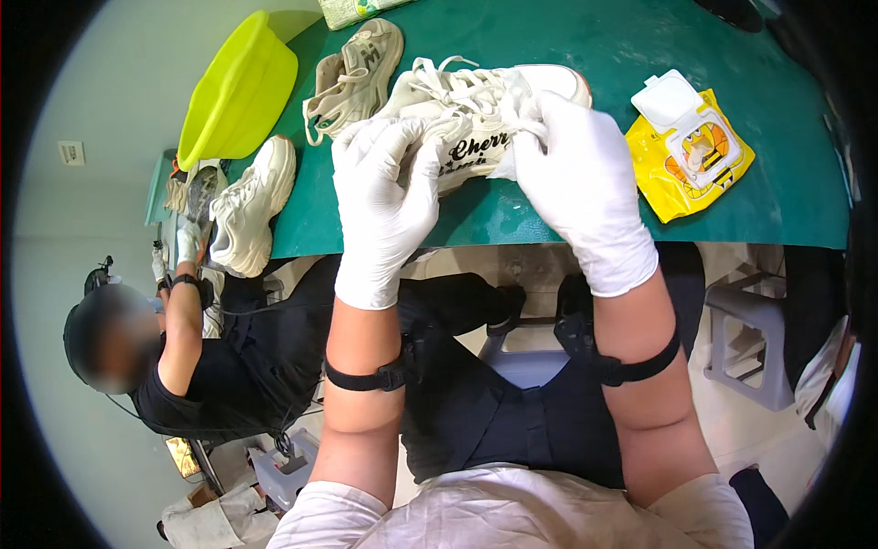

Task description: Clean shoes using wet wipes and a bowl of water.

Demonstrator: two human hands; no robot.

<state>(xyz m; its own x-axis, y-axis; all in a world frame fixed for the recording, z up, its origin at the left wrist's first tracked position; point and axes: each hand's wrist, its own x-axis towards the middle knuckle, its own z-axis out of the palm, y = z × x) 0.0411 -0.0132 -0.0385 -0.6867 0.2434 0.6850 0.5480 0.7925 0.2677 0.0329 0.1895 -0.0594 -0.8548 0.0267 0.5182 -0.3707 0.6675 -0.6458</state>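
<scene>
A white lace-up sneaker [480,154] with black lettering on its side lies at the table's near edge, toe pointing right. My left hand [389,178], in a white glove, is closed on the sneaker's heel end, thumb and fingers pinched against the upper. My right hand [581,169], also gloved, is closed at the front half of the shoe. Bunched in its fingers is what looks like a white wet wipe [514,101], pressed to the sneaker's side near the laces. The glove covers most of the wipe.
Left of the sneaker stand a greyish sneaker [361,78] and another white sneaker [261,206]. A lime-green basin [233,91] tilts behind them. On the green table [567,215], right, lies an open yellow wipes pack [677,183]. A co-worker [247,366] sits at left; plastic stools [750,339] are below.
</scene>
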